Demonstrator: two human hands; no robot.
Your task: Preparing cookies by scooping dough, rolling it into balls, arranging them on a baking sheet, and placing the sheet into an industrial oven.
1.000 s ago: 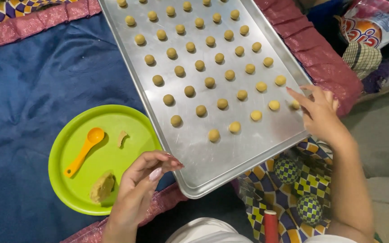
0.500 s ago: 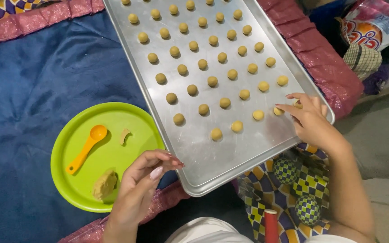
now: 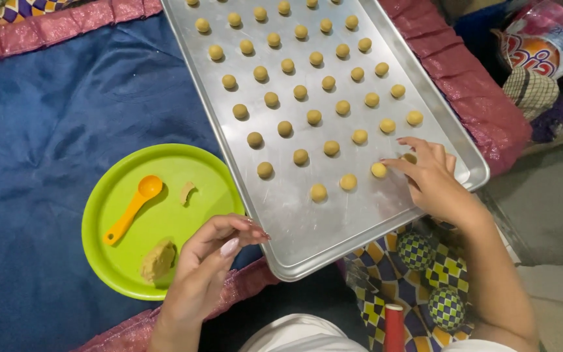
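The baking tray (image 3: 281, 215) is cut off by the top edge. One dough ball (image 3: 410, 157) is half hidden behind the right hand (image 3: 433, 182). The red tube (image 3: 393, 328) is cropped below.
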